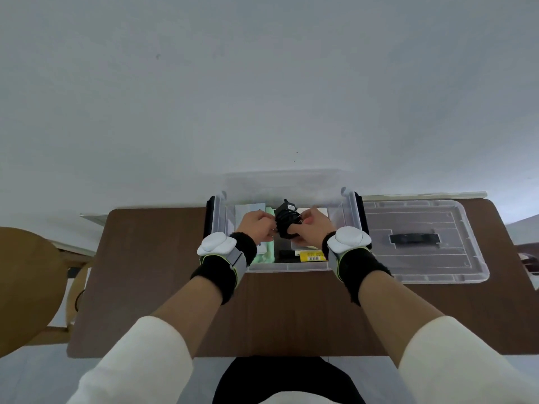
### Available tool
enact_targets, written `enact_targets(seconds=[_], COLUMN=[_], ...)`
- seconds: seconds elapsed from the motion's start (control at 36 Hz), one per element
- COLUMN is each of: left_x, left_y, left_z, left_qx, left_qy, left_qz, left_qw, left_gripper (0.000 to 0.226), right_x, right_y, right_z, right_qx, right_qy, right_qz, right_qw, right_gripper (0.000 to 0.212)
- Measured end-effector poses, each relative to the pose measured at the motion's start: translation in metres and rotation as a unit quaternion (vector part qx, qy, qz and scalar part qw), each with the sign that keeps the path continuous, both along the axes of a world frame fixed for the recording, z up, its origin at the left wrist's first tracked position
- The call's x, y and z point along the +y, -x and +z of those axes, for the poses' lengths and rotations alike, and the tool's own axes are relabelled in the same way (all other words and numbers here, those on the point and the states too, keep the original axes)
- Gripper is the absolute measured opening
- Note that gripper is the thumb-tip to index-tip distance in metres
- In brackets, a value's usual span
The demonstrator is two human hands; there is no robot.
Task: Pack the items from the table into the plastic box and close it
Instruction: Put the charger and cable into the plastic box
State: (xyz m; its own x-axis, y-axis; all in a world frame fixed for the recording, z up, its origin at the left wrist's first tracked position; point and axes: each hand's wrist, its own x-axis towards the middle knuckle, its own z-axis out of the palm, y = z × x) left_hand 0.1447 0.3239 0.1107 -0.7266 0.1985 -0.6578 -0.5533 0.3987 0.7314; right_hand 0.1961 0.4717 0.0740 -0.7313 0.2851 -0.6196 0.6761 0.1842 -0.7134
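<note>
A clear plastic box (pixel 288 267) stands open at the far middle of the brown table (pixel 163 258). Over its inside, my left hand (pixel 256 224) and my right hand (pixel 313 227) both grip a black charger with its coiled cable (pixel 286 217), one hand on each side. Inside the box lie a pale green item (pixel 267 256), a white-and-blue packet (pixel 248 208), a black item (pixel 288 254) and a yellow label with a barcode (pixel 313 256). The box's clear lid (pixel 423 243), with a black handle, lies flat on the table to the right of the box.
A round wooden chair (pixel 26 281) stands at the left of the table. A white wall rises right behind the box. Bare table top stretches in front of the box and to its left.
</note>
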Motion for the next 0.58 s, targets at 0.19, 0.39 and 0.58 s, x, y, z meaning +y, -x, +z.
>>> enact_targets(seconds=[0.19, 0.39, 0.58], left_x=[0.003, 0.010, 0.006], left_y=[0.008, 0.021, 0.031], left_z=[-0.019, -0.047, -0.068], left_qx=[-0.038, -0.057, -0.057], left_qy=[0.008, 0.047, 0.089], left_qz=[-0.031, -0.057, -0.127], left_qw=[0.999, 0.996, 0.986], left_gripper=[0.026, 0.035, 0.030], right_x=[0.000, -0.001, -0.008], right_y=[0.008, 0.014, 0.022], right_z=[-0.016, -0.038, -0.049], right_qx=[-0.025, -0.048, -0.110], right_qy=[-0.160, -0.106, -0.108], right_qz=[0.052, 0.073, 0.117], right_qw=[0.986, 0.991, 0.981], right_gripper=[0.047, 0.027, 0.025])
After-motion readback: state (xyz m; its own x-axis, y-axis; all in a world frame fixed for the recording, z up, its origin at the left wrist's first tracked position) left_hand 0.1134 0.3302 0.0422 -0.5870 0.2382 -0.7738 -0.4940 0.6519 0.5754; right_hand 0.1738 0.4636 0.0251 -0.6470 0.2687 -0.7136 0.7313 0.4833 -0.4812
